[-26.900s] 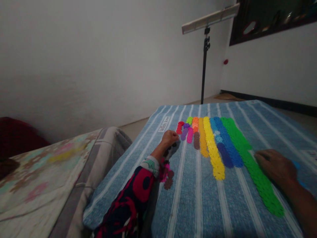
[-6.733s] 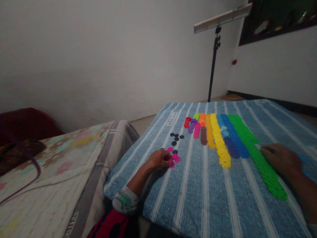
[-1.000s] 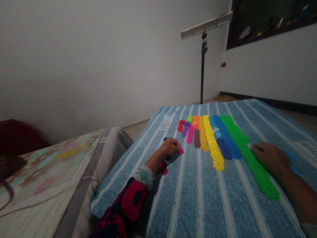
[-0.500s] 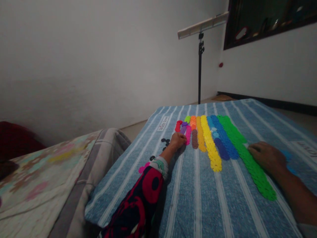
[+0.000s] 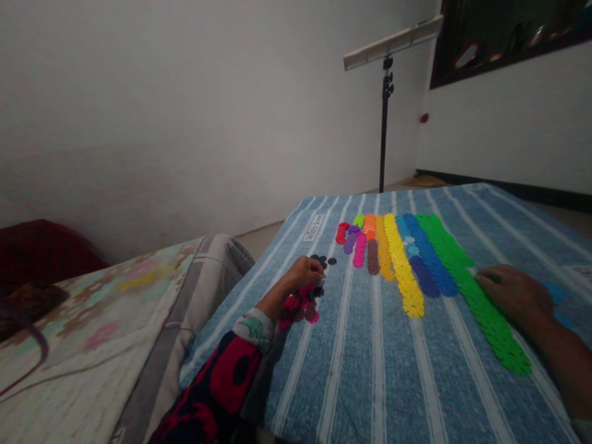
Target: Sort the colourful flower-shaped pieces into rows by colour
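Label (image 5: 314, 227) "With Love" on blanket (image 5: 379, 382); left hand's grip (image 5: 304, 273) curled, contents unseen; right hand (image 5: 511, 293) flat.

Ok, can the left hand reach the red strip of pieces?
Probably yes. The left hand lies close to the red strip, and only a few flat dark pieces and the striped blue cloth are between them; nothing tall blocks the way.

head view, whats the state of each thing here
left hand, curled
black pieces, loose, scattered by left hand
pink pieces, loose, bunched near left wrist
green strip, laid out in a long line
right hand, resting on green strip
yellow strip, laid out, untouched
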Demonstrator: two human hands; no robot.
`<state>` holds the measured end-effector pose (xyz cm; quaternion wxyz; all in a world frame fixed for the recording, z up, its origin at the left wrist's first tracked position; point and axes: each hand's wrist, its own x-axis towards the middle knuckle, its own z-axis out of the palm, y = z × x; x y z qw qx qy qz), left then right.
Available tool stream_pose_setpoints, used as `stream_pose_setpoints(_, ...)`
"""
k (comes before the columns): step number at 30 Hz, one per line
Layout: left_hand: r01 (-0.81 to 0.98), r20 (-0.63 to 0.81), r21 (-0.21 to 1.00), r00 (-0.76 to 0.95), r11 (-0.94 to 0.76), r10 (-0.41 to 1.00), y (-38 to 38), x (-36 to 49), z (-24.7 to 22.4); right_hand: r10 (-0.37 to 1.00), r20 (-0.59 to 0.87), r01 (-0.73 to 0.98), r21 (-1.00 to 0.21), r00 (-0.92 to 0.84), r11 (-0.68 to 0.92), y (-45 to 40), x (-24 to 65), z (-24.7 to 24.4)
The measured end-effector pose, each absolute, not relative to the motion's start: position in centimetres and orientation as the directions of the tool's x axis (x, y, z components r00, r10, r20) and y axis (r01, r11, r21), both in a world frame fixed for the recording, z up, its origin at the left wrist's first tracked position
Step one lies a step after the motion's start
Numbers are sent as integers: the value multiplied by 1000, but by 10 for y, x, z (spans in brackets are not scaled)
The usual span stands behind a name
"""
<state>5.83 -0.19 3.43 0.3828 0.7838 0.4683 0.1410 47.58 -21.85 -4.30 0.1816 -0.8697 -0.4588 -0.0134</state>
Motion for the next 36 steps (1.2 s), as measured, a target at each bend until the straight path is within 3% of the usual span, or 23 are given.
stream_pose_setpoints(10, 702, -393, 615, 668, -360, 632, -48, 19, 40, 783, 208, 796, -325, 586, -510, -218, 487, -56)
stream_pose_setpoints(17, 650, -388, 282, 750, -706, 536, -67, 29, 54, 787, 217, 805, -312, 578, -505, -219, 485, -54)
stream_pose_setpoints(26, 660, -343, 140, 732, -738, 589, -72, 35, 58, 791, 231, 812, -318, 567, -489, -218, 484, -52)
stream_pose_setpoints(30, 695, -323, 247, 716, -676, 618, -66, 36, 52, 788, 244, 815, -313, 565, -488, -218, 481, -51)
stream_pose_setpoints(36, 594, -292, 696, 748, -405, 596, -48, 43, 35, 785, 232, 809, -308, 575, -501, -219, 479, -48)
